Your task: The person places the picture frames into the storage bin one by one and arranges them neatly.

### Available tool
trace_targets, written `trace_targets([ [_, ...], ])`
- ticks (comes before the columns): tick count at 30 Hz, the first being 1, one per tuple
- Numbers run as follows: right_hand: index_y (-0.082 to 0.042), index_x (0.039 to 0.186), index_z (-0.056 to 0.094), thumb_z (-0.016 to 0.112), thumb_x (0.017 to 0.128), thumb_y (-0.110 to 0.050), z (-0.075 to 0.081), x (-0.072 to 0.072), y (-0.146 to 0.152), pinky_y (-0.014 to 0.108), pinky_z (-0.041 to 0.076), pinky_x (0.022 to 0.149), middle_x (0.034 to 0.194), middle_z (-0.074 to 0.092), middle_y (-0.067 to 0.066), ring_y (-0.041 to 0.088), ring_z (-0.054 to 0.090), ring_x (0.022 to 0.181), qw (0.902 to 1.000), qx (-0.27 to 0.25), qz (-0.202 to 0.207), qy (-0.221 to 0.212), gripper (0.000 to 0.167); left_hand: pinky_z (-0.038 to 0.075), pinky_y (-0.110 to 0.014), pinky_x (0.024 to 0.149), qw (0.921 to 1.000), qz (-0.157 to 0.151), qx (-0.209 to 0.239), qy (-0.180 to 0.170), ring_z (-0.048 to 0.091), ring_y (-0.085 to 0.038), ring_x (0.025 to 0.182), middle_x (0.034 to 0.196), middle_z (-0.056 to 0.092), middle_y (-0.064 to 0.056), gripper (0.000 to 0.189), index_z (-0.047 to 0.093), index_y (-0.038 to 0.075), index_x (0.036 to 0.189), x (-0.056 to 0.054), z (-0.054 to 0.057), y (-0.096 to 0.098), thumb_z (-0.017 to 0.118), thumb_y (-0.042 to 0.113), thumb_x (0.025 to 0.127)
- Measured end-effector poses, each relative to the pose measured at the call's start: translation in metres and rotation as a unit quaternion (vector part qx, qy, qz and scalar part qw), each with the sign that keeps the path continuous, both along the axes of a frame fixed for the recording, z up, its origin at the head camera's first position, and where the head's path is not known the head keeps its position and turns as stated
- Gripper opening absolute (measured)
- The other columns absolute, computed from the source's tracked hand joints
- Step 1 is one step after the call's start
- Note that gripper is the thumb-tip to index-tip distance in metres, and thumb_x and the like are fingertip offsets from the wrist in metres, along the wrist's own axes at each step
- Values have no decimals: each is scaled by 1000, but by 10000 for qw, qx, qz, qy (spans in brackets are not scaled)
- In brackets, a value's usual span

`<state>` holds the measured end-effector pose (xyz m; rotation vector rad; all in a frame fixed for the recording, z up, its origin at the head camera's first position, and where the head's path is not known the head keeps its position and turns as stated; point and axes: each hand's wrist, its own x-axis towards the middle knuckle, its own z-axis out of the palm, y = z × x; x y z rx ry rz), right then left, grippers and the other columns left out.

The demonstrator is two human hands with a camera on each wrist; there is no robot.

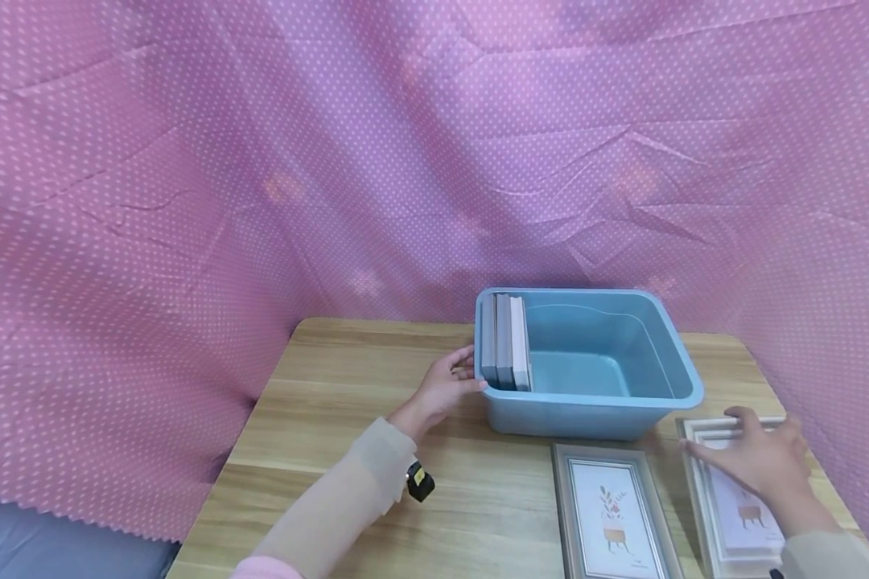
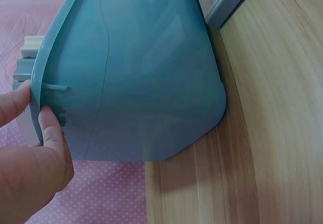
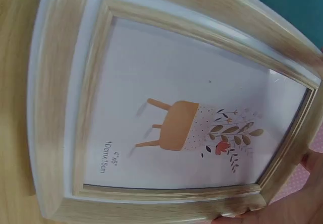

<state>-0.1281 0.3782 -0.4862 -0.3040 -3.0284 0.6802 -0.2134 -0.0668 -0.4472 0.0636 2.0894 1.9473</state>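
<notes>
Three frames [image 1: 504, 342] upright in blue bin [image 1: 561, 418], at the end by the left hand [image 1: 442, 392], which pinches the rim [image 1: 586, 399]. Right hand [image 1: 763, 462], spread wide, grips pale frame [image 1: 724, 494] by its edges. Grey frame [image 1: 614, 515] lies face-up on surface [image 1: 471, 523], just left of that hand.

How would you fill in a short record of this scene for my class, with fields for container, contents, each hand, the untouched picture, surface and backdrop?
Container: blue tub
Contents: flat frame-like pieces standing on edge along the tub's left end
Left hand: left hand pinching the tub's rim at that end
Right hand: right hand gripping the light framed print
Untouched picture: grey framed print, lying face up, left of the light one
Surface: wood-grain table
Backdrop: pink dotted cloth
</notes>
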Motion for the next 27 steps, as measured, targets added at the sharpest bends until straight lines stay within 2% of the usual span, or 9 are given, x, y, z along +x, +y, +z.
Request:
trace_targets([
  [3,9,131,35,74,69,-62,9,3,-2,78,34,63,129,-7,53,74,20,104,9994,-101,47,341,103,50,-29,91,10000,17,-65,55,54,-26,114,128,52,-12,65,43,7,142,1,1,0,69,-4,83],
  [6,9,130,35,81,66,-53,16,7,-2,76,36,64,133,-16,49,72,15,111,9969,-304,66,725,101,50,-29,90,9999,38,-113,63,55,-26,113,126,53,-10,65,44,9,141,2,1,1,69,-3,83],
  [8,8,128,37,86,62,-48,19,10,-2,75,37,65,135,-15,45,69,13,115,9938,-357,79,1051,99,50,-28,90,9999,42,-111,55,55,-25,113,125,53,-9,65,44,9,141,2,0,1,69,-3,82],
  [10,8,127,39,89,59,-42,22,13,-1,76,35,71,138,-14,40,64,6,122,9901,-439,91,1332,99,50,-28,90,9999,43,-101,34,55,-25,113,125,54,-8,65,45,9,141,2,0,1,69,-4,82],
  [13,8,125,42,93,52,-33,26,16,1,77,32,81,141,-9,35,58,7,125,9814,-582,44,1831,98,51,-28,90,9999,38,-92,50,55,-24,112,125,53,-8,65,44,8,141,2,-1,1,69,-4,82],
  [16,6,126,42,95,49,-25,32,18,4,79,19,92,144,-9,30,53,3,130,9733,-776,113,2159,98,51,-29,90,9999,48,-85,62,55,-25,112,125,53,-9,65,44,8,141,2,-2,0,69,-4,82],
  [21,6,124,43,95,43,-19,42,20,8,81,11,93,148,-13,27,52,-4,133,9653,-762,390,2467,100,50,-30,92,9999,47,-73,68,53,-28,115,127,53,-10,65,44,9,141,2,-2,-1,69,-3,83],
  [27,9,119,46,95,32,-13,59,18,12,77,2,98,150,-9,24,49,-3,135,9522,-893,740,2825,103,50,-30,92,9999,-33,-49,112,52,-29,116,129,51,-12,66,42,7,142,4,0,-1,69,-3,83],
])
